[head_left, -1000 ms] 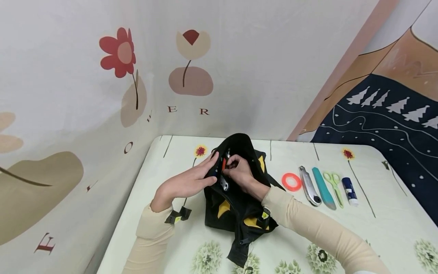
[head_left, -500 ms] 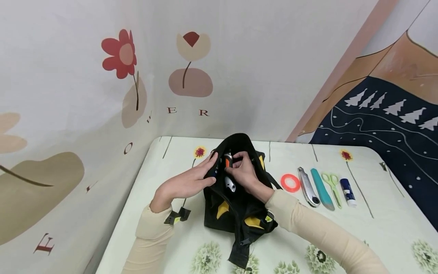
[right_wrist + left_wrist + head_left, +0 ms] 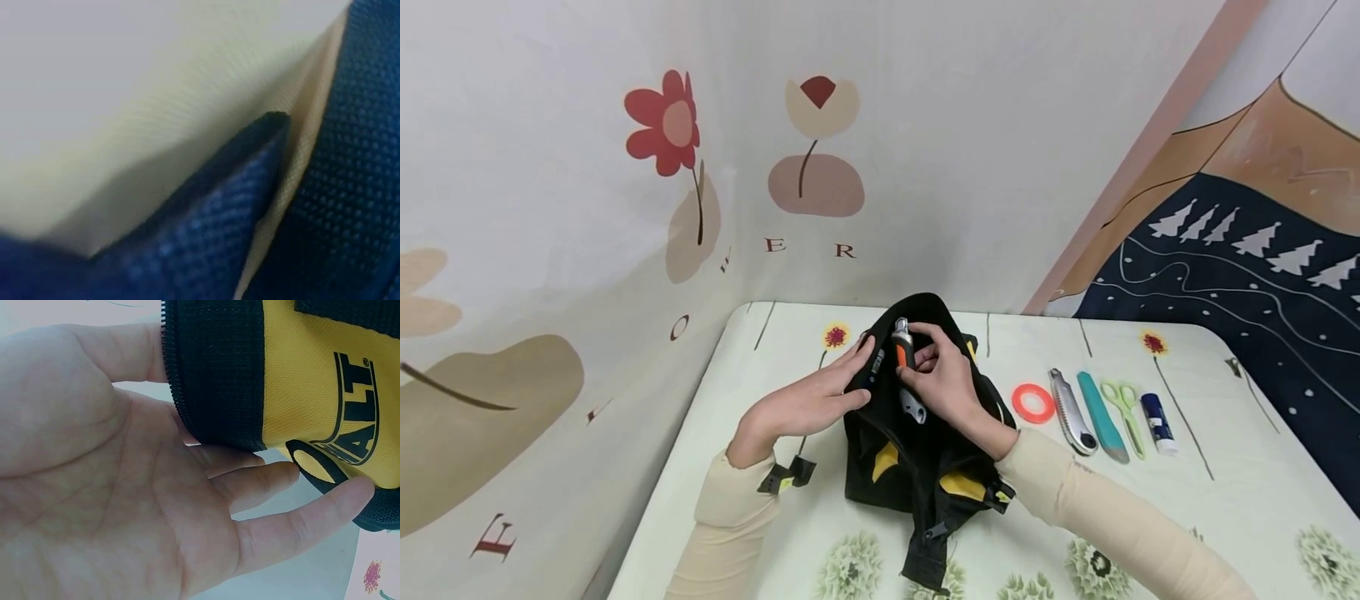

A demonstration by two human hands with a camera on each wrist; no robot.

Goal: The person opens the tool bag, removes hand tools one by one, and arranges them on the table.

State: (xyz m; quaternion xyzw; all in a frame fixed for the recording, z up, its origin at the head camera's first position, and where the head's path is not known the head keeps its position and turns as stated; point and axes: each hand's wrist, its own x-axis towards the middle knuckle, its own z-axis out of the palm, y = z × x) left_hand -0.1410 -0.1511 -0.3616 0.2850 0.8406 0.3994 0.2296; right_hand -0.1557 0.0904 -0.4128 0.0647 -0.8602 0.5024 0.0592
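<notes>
A black and yellow fabric tool bag (image 3: 880, 483) stands on the table with its zippered mouth spread. My left hand (image 3: 805, 407) rests against the left rim, fingers mostly straight; in the left wrist view its thumb and forefinger pass behind the zipper edge (image 3: 178, 381). Inside the mouth, my right hand (image 3: 943, 375) pinches a grey, black and orange tool (image 3: 904, 350) that looks like a utility knife. Its silver end, with a hole, points toward me. Another dark, shiny item (image 3: 876, 367) shows against the left inner wall. Fabric and sleeve fill the right wrist view, hiding the right hand there.
To the bag's right lie a ring of orange tape (image 3: 1033, 403), a grey box cutter (image 3: 1072, 412), a teal knife-like tool (image 3: 1102, 417), green scissors (image 3: 1123, 412) and a blue glue stick (image 3: 1158, 423). A black strap (image 3: 925, 558) hangs toward the front. Fabric-covered walls border the table.
My right hand has brought the orange-and-grey tool up and to the right within the bag's mouth, so more of it shows. My left hand stays at the rim.
</notes>
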